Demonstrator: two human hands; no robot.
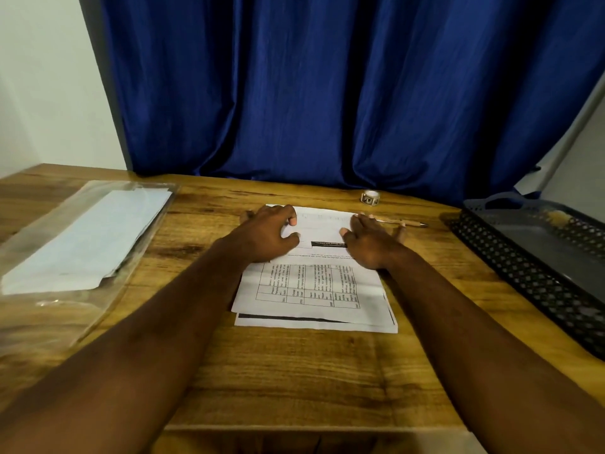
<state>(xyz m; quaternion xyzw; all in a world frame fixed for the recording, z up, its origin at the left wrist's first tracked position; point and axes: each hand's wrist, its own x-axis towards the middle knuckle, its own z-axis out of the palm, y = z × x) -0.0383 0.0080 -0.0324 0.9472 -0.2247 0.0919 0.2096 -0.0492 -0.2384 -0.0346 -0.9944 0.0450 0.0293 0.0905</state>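
A small stack of printed sheets (311,290) lies in the middle of the wooden desk (294,371), the top sheet showing a table of text. My left hand (265,234) rests palm down on the far left part of the top sheet, with its fingers bent at the sheet's far edge. My right hand (373,244) lies flat on the sheet's right side, fingers straight and spread, reaching past the paper's edge. A lower sheet with a black band sticks out at the near edge.
A clear plastic sleeve with white papers (85,237) lies at the left. A roll of tape (370,197) and a pen (404,222) sit beyond my right hand. A black mesh tray (540,267) stands at the right edge. A blue curtain (327,93) hangs behind the desk.
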